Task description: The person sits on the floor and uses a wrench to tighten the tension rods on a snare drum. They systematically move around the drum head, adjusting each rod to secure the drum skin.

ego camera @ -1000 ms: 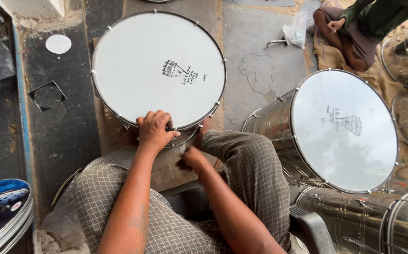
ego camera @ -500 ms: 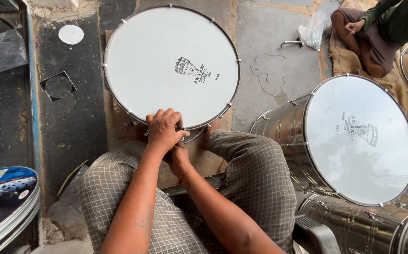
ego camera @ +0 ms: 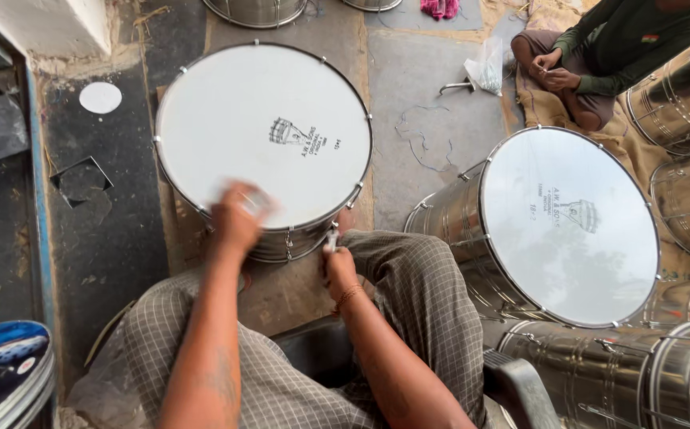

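Head view: round white-skinned steel drum (ego camera: 264, 135) stands head-up on the floor just ahead of the knees. Left hand (ego camera: 238, 218), blurred, lies over its near rim, grip unclear. Right hand (ego camera: 339, 266) pinches a small metal tuning key (ego camera: 331, 238) at the rim's near-right lug, nearer.

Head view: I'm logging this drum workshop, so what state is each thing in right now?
Near drum: upright, white head up, between the knees.
Left hand: blurred, over the drum's near rim.
Right hand: closed on a small tool at the rim.
Second drum: tilted, head facing up.
Co-worker: seated on the floor, hands together.
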